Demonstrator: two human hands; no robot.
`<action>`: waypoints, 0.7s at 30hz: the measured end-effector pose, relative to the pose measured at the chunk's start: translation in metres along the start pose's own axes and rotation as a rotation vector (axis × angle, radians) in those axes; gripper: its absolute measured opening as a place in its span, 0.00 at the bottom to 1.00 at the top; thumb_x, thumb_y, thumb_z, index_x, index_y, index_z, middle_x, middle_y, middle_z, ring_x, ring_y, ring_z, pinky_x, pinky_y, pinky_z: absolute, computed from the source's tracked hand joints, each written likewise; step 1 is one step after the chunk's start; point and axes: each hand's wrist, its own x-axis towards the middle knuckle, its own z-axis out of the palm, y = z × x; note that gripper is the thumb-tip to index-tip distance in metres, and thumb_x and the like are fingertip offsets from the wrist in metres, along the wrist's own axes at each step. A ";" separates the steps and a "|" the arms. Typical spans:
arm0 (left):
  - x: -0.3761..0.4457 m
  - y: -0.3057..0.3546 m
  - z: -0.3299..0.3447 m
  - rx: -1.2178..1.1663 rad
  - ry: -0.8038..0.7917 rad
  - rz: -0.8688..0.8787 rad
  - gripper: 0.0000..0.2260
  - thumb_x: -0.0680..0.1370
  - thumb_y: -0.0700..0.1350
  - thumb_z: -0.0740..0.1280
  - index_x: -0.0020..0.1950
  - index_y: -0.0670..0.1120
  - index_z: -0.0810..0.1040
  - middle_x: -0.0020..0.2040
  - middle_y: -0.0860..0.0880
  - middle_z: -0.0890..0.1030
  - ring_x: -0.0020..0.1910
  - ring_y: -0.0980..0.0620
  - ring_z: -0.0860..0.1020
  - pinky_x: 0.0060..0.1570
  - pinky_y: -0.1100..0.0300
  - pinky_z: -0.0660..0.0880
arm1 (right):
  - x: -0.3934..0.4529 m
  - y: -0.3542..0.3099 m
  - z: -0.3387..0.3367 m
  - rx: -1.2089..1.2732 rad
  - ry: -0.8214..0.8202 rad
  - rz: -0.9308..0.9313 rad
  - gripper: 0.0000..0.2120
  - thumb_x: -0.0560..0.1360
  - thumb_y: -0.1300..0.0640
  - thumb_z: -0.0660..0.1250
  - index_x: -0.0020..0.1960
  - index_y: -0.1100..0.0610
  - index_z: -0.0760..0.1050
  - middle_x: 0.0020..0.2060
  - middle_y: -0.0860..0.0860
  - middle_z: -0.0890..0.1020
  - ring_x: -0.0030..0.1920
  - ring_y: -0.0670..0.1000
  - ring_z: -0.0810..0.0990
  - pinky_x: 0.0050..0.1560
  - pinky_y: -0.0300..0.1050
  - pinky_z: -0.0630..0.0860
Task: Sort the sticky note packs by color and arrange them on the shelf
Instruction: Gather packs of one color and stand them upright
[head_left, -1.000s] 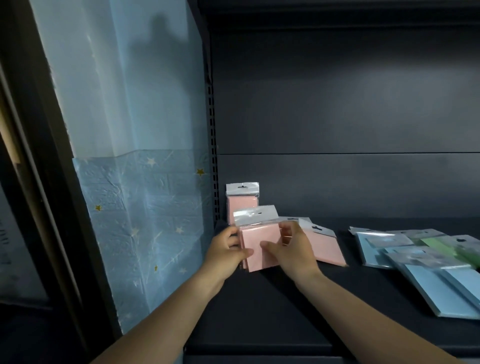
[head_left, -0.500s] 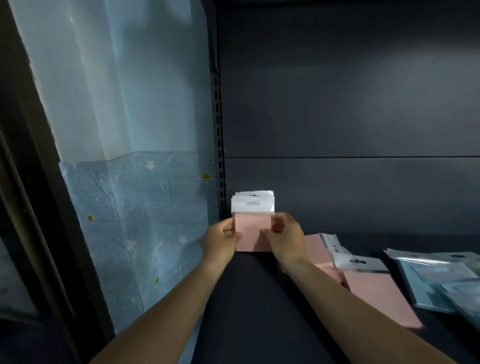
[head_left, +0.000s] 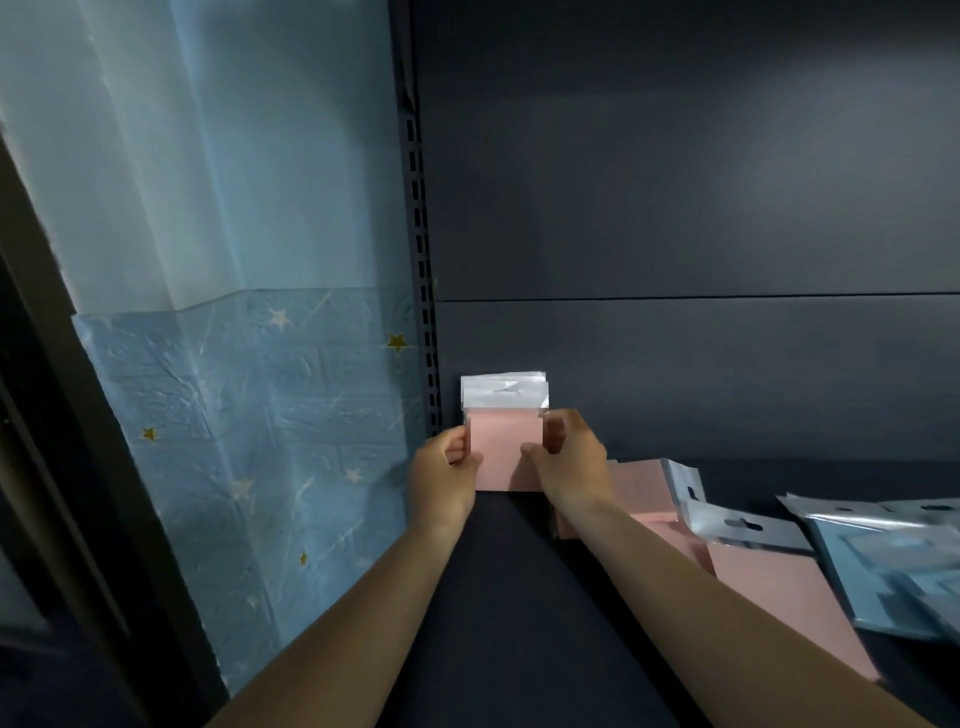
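Note:
Several pink sticky note packs (head_left: 503, 447) with white hang tabs stand upright as one stack against the shelf's back left corner. My left hand (head_left: 441, 475) grips the stack's left edge and my right hand (head_left: 569, 462) grips its right edge. More pink packs (head_left: 769, 582) lie flat on the dark shelf (head_left: 519, 597) to the right of my right arm. Blue packs (head_left: 893, 566) lie in a loose pile at the far right, partly cut off by the frame edge.
A slotted metal upright (head_left: 421, 260) marks the shelf's left side. Beyond it stands a blue wall panel with stars (head_left: 249, 441). The dark back panel (head_left: 675, 234) rises behind the packs.
Both hands carried a pink pack from the shelf's front to the back left corner and stood it against the pack there. The view has moved closer and lower.

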 end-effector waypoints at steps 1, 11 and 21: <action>0.000 0.000 0.001 0.007 0.003 0.004 0.15 0.75 0.36 0.68 0.62 0.43 0.78 0.53 0.47 0.81 0.49 0.53 0.78 0.55 0.57 0.75 | 0.000 0.000 0.000 -0.001 -0.011 0.002 0.11 0.76 0.60 0.67 0.57 0.55 0.70 0.45 0.47 0.74 0.47 0.47 0.72 0.47 0.38 0.67; -0.012 0.007 -0.014 0.146 -0.001 0.048 0.16 0.74 0.38 0.69 0.61 0.39 0.77 0.57 0.43 0.80 0.56 0.47 0.78 0.57 0.58 0.73 | -0.010 0.000 -0.038 -0.146 -0.095 0.013 0.18 0.71 0.58 0.72 0.59 0.58 0.74 0.52 0.50 0.79 0.54 0.50 0.78 0.54 0.39 0.71; -0.058 0.054 0.012 0.264 -0.349 0.130 0.14 0.75 0.46 0.68 0.60 0.45 0.78 0.57 0.48 0.79 0.55 0.52 0.77 0.54 0.64 0.69 | -0.051 0.025 -0.153 -0.332 -0.190 -0.005 0.14 0.67 0.55 0.76 0.50 0.52 0.77 0.48 0.49 0.81 0.53 0.51 0.80 0.59 0.48 0.75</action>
